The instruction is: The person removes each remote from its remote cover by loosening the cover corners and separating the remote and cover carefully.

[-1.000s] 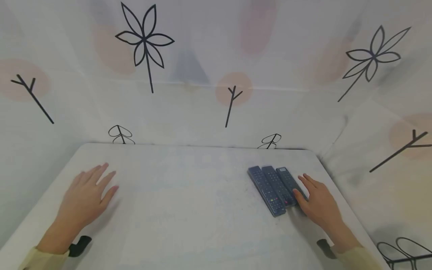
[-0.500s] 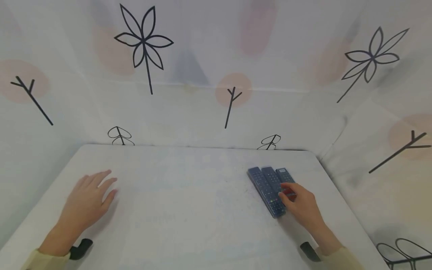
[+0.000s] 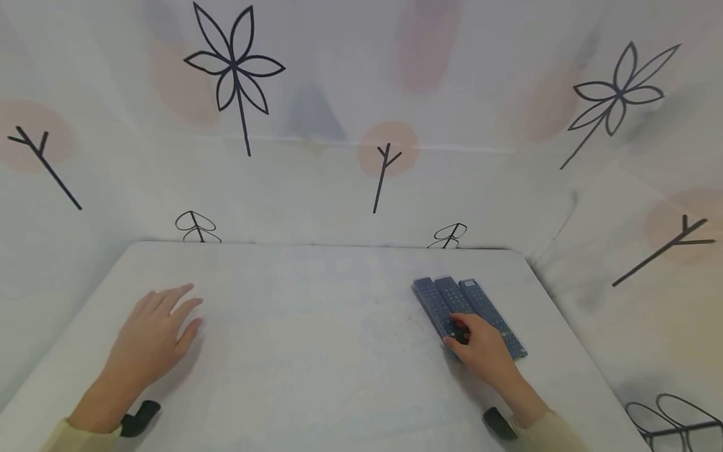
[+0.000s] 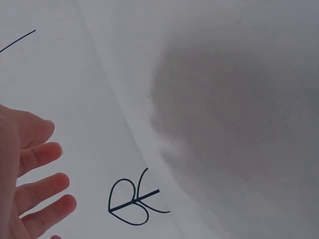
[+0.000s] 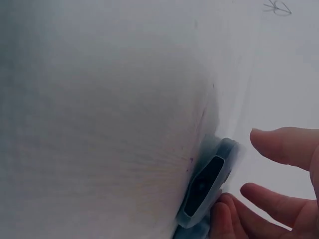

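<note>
Three dark remotes lie side by side on the white table, toward its far right corner. Right hand rests on their near ends, fingers loosely bent, touching the left remote; firm grip cannot be told. Left hand lies flat, fingers spread, well apart at the table's left.

1. Three remotes: dark blue-grey, with small red and green buttons.
2. Table: plain white.
3. Backdrop: white, black line-drawn flowers and twigs, pale pink blotches.
4. Sleeves: pale yellow.
</note>
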Demonstrator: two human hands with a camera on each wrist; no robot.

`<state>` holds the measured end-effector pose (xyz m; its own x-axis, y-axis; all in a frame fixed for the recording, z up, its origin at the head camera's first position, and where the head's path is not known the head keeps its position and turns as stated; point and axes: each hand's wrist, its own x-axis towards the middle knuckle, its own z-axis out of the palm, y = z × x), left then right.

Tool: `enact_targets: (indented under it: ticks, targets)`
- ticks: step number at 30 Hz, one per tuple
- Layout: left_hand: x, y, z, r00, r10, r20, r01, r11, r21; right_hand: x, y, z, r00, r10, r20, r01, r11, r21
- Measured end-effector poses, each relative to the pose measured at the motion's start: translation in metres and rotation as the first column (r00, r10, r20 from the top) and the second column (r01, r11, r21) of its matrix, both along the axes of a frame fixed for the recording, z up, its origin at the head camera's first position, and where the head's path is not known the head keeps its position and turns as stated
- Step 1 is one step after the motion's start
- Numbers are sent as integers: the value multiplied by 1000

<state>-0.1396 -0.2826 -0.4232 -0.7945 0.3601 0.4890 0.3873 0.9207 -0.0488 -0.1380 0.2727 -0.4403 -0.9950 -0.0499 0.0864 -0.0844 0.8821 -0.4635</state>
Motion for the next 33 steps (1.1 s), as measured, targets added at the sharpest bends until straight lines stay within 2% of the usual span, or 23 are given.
enact_targets:
  ticks: [5,10,15,19,24,30,33]
  targets:
    - [-1,10,1,999,-39,25,38,999,19,-7,2,2,999,0,48,2,999,-34]
    - [0,19,-1,992,-51,119,39,995,96,-15,-1,4,997,-38,72,44,996,-74]
    - [-2,26,-6,972,-45,231,10,989,151,-19,-5,4,991,-93,98,100,992,-80]
    - [-2,33,-8,947,-46,317,-23,978,208,-21,-7,5,989,-100,106,109,990,-85]
    - [2,42,-7,903,-83,422,-69,941,333,-23,-9,6,989,-84,123,96,991,-95]
    - [4,51,-8,873,-179,453,-72,873,482,-24,-9,4,992,-71,102,83,990,-114]
    - [4,54,-10,856,-201,476,-86,853,515,-24,-9,4,993,-77,88,87,990,-115]
